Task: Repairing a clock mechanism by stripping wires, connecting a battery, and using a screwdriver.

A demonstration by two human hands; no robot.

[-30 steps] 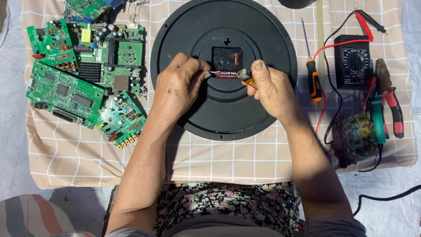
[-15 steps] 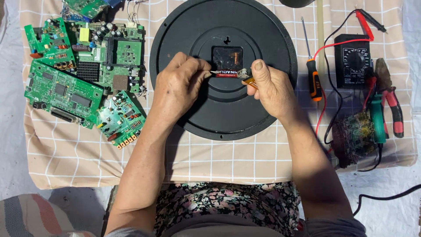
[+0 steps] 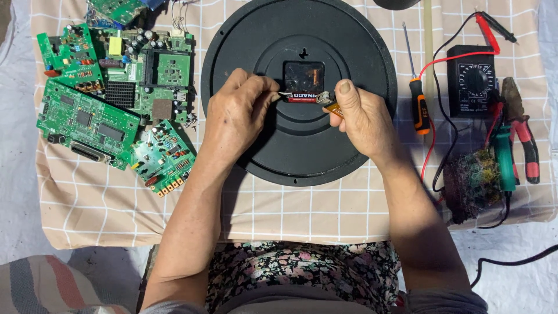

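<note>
Between both hands (image 3: 296, 113), a red-and-black battery (image 3: 302, 97)

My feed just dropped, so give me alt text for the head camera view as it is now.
Two bare hands hold a small red and black battery between them over the back of a round black wall clock: the left hand pinches one end, the right hand the other. Green circuit boards lie at the left; a screwdriver, multimeter and pliers at the right.
</note>
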